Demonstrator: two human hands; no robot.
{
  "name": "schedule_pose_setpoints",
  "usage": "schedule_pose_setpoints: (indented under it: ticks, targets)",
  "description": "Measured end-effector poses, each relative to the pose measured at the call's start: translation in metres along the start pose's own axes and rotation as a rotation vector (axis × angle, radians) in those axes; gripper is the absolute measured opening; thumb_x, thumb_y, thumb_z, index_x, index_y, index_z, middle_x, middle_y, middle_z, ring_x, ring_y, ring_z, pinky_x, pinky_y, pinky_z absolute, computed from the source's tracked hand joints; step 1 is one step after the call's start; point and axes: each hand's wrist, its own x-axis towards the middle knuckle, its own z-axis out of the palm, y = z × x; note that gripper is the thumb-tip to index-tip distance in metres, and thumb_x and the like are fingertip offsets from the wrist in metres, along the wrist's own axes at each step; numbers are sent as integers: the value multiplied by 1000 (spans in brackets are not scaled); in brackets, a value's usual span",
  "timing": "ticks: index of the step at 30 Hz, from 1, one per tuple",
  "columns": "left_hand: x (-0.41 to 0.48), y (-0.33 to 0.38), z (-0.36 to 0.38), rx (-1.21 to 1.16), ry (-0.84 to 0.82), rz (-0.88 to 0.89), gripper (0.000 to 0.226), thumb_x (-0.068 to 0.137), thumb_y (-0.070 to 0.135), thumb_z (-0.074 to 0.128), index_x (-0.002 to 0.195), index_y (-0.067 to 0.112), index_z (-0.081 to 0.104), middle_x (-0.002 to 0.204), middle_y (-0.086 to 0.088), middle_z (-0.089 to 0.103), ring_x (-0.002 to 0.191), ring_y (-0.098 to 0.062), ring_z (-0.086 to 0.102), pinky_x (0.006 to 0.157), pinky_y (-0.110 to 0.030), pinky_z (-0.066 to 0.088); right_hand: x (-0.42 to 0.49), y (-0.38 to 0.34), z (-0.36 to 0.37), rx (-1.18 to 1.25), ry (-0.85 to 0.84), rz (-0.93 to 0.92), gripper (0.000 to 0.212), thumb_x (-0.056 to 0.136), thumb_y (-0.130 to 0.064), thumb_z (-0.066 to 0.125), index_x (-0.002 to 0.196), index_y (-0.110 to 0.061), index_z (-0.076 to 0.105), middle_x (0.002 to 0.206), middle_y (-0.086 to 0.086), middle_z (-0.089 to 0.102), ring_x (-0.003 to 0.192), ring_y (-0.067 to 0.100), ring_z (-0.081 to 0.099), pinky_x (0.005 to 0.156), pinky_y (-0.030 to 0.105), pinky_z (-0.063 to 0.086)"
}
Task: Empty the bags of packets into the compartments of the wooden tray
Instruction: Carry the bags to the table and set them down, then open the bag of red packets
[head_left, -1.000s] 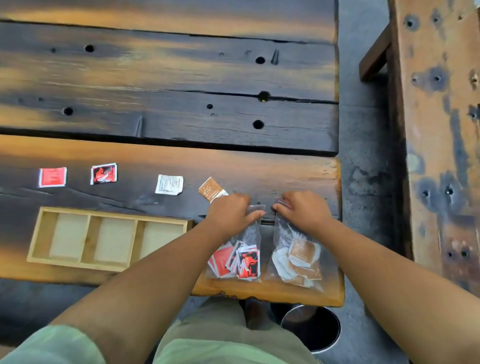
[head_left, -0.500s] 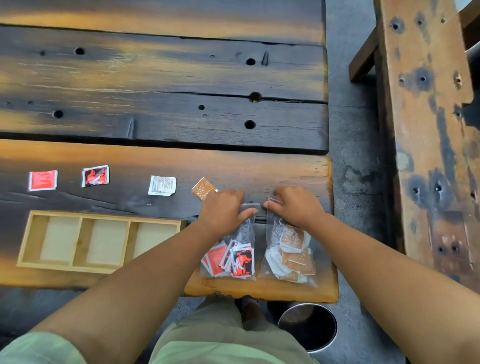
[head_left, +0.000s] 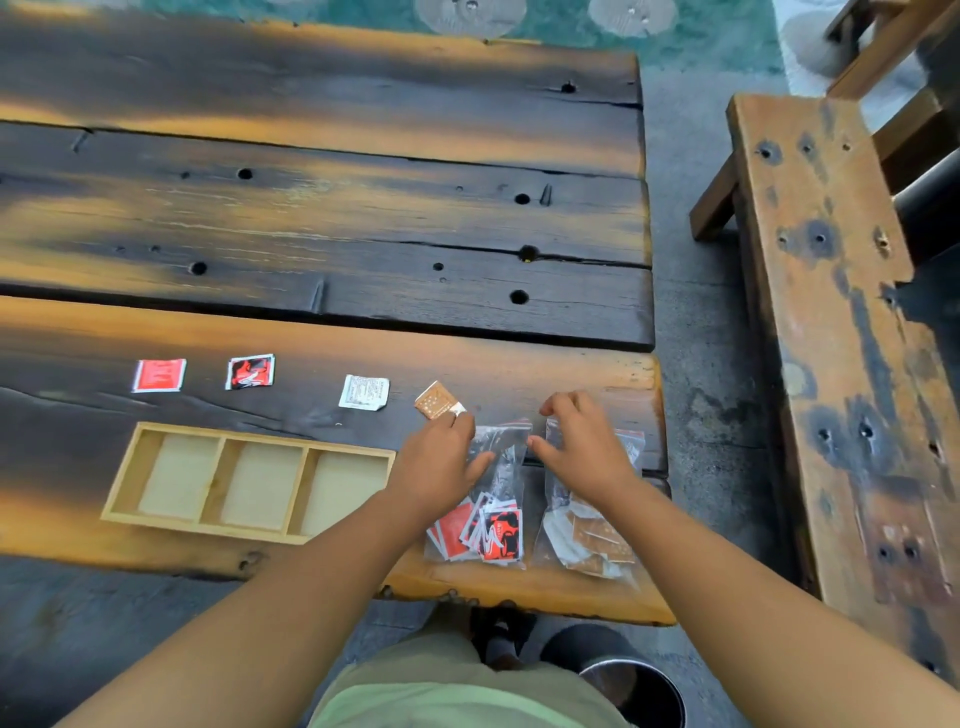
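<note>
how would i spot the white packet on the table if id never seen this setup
Find the wooden tray with three compartments near the table's front edge. Just behind it, four loose packets lie in a row; the white packet is third from the left, past the tray's right end. It is the only pale one with grey print: the plain red packet and red-and-black packet lie left, the brown packet right.

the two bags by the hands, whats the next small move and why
Probably pinch the top of the bag of red packets with the left hand and right hand and pull it open. Both bags lie flat, neither in a grip, and the wooden tray has nothing in its compartments.
</note>
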Motion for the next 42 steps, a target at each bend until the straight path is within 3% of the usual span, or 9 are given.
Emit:
schedule_pose_setpoints:
  ticks: [3, 8, 14, 18, 23, 30, 32, 37, 42]
  targets:
    - [-20, -3, 4, -99, -41, -100, 32, 91, 47, 58, 103, 20, 48, 108, -4, 57, 91, -25, 58, 69, -36, 45, -19, -7, 11, 54, -60, 49, 37, 91, -35, 66, 121, -20, 51, 124, 0, 48, 112, 19, 52, 92, 33, 47]
    - [-46, -8, 25, -27, -181, -132, 58, 92, 43, 60, 136, 15, 34, 136, -11, 41, 113, -31, 57, 88, -39, 51, -39, -19, 32, 188, -94, 175, 41, 91, -31, 66, 126, -18, 49, 126, 1, 48, 106, 16, 53, 90, 29, 45]
    - [-59, -3, 41, -319, -123, -362, 91, 91, 37, 65, 153, 7, 7, 139, -17, 31, 114, -34, 55, 88, -34, 45, -56, -25, 65, 323, -153, 360, 51, 84, -34, 72, 124, -19, 45, 120, 4, 53, 106, 24, 59, 91, 46, 54]
    - [-56, -8, 49, -705, -41, -614, 86, 80, 27, 78, 145, 10, 25, 133, -12, 45, 117, -31, 53, 93, -33, 46, -57, -27, 76, 318, -158, 440, 39, 84, -26, 72, 111, -18, 44, 103, 5, 59, 90, 26, 63, 76, 42, 54]
    - [-56, -9, 50, -877, -158, -701, 32, 83, 14, 75, 105, 9, 51, 97, -10, 61, 79, -18, 62, 64, -31, 52, -61, -26, 83, 412, -174, 455, 21, 84, -5, 66, 101, -11, 54, 84, 1, 56, 67, 17, 56, 63, 37, 50]
    - [-62, -9, 38, -1147, -106, -645, 13, 89, 12, 69, 98, 5, 63, 91, -14, 72, 76, -26, 71, 74, -42, 58, -68, -29, 73, 627, -157, 464, 29, 82, -10, 75, 86, 8, 53, 77, 16, 55, 80, 39, 70, 79, 52, 57]
    - [-66, -8, 31, -1210, -80, -601, 12, 89, 9, 69, 99, 8, 63, 94, -13, 71, 78, -28, 70, 75, -44, 58, -69, -31, 66, 683, -149, 433, 31, 84, -9, 74, 96, 12, 56, 80, 24, 58, 80, 40, 70, 76, 49, 59]
    - [-80, -2, 14, -1422, -21, -539, 36, 89, -2, 65, 118, 19, 62, 106, -20, 71, 88, -38, 72, 82, -52, 57, -76, -37, 47, 755, -151, 311, 17, 90, -7, 67, 100, 5, 60, 83, 11, 61, 70, 19, 62, 58, 24, 52]
    - [-102, -2, 2, -1534, 64, -543, 45, 93, -6, 58, 130, 21, 58, 115, -18, 70, 87, -32, 71, 80, -43, 58, -74, -56, 48, 841, -236, 206, 7, 92, 1, 61, 92, -3, 55, 81, 9, 65, 70, 23, 62, 56, 26, 49]
